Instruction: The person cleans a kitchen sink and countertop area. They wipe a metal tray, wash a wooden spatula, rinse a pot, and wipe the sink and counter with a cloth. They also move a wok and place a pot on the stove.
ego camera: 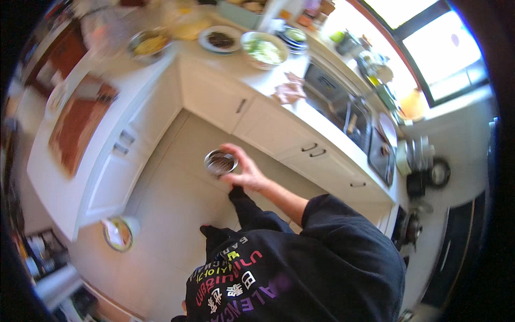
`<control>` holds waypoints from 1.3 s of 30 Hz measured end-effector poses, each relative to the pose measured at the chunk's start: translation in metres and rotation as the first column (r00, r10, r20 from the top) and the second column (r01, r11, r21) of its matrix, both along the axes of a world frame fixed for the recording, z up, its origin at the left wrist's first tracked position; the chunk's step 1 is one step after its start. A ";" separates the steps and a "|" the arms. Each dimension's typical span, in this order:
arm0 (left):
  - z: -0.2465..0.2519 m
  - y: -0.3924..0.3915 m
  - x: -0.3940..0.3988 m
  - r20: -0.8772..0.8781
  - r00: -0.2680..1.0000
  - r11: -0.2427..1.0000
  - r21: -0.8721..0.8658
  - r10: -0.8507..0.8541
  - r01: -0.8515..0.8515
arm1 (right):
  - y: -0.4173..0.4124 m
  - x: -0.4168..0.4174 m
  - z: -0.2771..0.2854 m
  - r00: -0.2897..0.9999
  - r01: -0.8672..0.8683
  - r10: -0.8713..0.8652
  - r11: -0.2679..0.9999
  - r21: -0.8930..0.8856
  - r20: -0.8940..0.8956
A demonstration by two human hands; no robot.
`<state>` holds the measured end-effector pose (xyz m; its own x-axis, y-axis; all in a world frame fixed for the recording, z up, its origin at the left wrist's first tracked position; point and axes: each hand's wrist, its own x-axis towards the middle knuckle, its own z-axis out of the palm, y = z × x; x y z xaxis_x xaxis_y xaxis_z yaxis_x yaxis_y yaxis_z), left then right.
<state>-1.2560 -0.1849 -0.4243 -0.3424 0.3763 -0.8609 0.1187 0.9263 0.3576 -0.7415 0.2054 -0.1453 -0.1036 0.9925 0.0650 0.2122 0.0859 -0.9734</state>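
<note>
My right hand [250, 173] reaches out over the floor, its thumb and fingers around a small round metal container [221, 163]. Dark brown contents show inside it, too blurred to name. My left hand is out of view; only a sliver of skin shows at the left edge of my black shirt [314, 265]. Ahead of me, the white counter [193, 60] bears a plate [203, 40] of dark food. Beside that stands a bowl [263, 50] of pale green cut vegetables. To its left is a metal bowl [149, 43] of yellow food.
A brown cutting board [80, 124] with a cleaver [90, 92] lies on the left counter. A bin [118, 233] stands on the floor by that counter's end. At right, a crumpled cloth [290, 89] lies near the sink [328, 88], with a drying tray [380, 157] beyond.
</note>
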 end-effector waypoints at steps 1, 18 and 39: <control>0.002 0.011 -0.001 -0.025 0.999 1.000 -0.009 -0.022 0.021 | -0.004 0.046 0.016 0.983 0.140 -0.149 0.986 0.086 0.105; 0.112 0.304 0.467 0.176 0.845 0.862 0.041 -0.504 0.506 | 0.026 0.654 -0.211 0.348 0.937 -0.450 0.129 -0.326 0.822; 0.178 0.548 0.670 -0.006 0.660 0.455 0.719 -0.751 0.525 | 0.091 0.445 -0.036 0.744 0.567 -0.583 0.809 0.153 0.327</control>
<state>-0.5859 0.3626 -0.2466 0.4344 0.8398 -0.3255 0.3719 0.1619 0.9140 -0.2965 0.2962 -0.1817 0.4626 0.8683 0.1789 0.5516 -0.1239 -0.8249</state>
